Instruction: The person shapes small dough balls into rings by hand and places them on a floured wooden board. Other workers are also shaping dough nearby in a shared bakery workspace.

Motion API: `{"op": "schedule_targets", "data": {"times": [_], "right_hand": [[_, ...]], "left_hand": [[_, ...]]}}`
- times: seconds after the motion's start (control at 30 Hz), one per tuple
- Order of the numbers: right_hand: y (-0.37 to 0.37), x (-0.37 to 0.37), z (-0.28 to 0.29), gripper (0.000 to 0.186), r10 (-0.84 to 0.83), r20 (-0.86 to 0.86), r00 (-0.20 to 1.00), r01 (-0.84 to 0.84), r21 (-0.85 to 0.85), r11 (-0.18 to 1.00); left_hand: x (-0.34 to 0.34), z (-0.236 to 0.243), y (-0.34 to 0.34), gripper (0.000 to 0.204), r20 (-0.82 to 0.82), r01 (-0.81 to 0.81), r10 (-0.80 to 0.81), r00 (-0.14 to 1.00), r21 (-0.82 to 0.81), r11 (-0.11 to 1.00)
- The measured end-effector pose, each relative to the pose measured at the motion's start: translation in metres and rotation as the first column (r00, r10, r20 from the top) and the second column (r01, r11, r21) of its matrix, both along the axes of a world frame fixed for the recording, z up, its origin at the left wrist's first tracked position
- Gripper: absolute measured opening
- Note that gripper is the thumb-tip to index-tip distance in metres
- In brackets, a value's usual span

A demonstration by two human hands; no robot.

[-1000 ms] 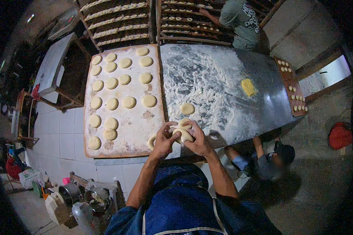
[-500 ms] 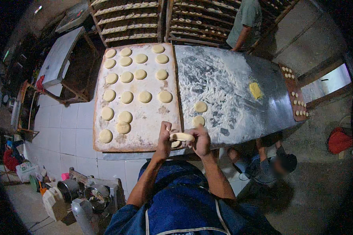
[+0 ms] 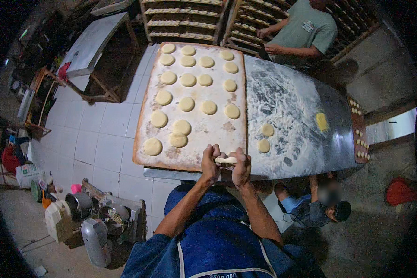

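Note:
In front of me, above the near right corner of a floured wooden board (image 3: 213, 134), a pale piece of dough (image 3: 226, 160) stretches between my two hands. My left hand (image 3: 210, 165) grips its left end with curled fingers. The right end is pinched in my right hand (image 3: 241, 169). Flat dough rounds lie on the board in loose rows; two near the front, one of them a dough round (image 3: 178, 139), overlap. To the right of my hands, a dough round (image 3: 267, 129) and another dough round (image 3: 263, 146) rest on the floured metal table (image 3: 301, 153).
A flat yellow piece (image 3: 322, 122) lies on the table's right part. Beyond it stands a narrow board (image 3: 359, 132) of small dough pieces. Racks (image 3: 183, 28) of shaped dough line the back, where a person (image 3: 306, 32) stands. Another person (image 3: 317, 204) is low at the near right.
My view has shifted, so the board appears farther right. My hands are closer together, and the dough between them looks thinner. The person at the back now shows both forearms.

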State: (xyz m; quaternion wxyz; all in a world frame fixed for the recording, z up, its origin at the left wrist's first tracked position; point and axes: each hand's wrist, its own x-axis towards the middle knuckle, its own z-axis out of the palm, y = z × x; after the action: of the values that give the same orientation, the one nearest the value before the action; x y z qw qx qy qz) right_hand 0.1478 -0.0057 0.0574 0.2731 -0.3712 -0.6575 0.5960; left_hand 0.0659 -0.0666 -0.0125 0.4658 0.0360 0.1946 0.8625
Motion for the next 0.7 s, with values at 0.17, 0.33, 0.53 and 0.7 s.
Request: {"op": "schedule_targets", "data": {"times": [0.17,0.33,0.53,0.7], "right_hand": [[-0.002,-0.006,-0.008,0.046,0.444,0.356,0.822,-0.476,0.003,0.88],[-0.027,-0.013,-0.013,0.052,0.171,0.095,0.981,-0.194,0.357,0.914],[-0.025,-0.02,0.029,0.044,0.314,0.162,0.936,-0.35,0.315,0.882],[-0.012,0.009,-0.007,0.039,0.234,0.251,0.939,-0.326,0.438,0.838]], "left_hand": [[-0.02,0.063,-0.033,0.043,-0.737,-0.302,-0.282,0.615,-0.55,0.779],[-0.026,0.023,-0.033,0.044,-0.235,-0.026,-0.037,0.971,-0.258,0.966],[-0.022,0.026,-0.023,0.038,0.15,-0.039,0.087,0.985,-0.297,0.954],[-0.009,0.045,-0.018,0.04,-0.72,-0.248,-0.349,0.6,-0.581,0.775]]}}
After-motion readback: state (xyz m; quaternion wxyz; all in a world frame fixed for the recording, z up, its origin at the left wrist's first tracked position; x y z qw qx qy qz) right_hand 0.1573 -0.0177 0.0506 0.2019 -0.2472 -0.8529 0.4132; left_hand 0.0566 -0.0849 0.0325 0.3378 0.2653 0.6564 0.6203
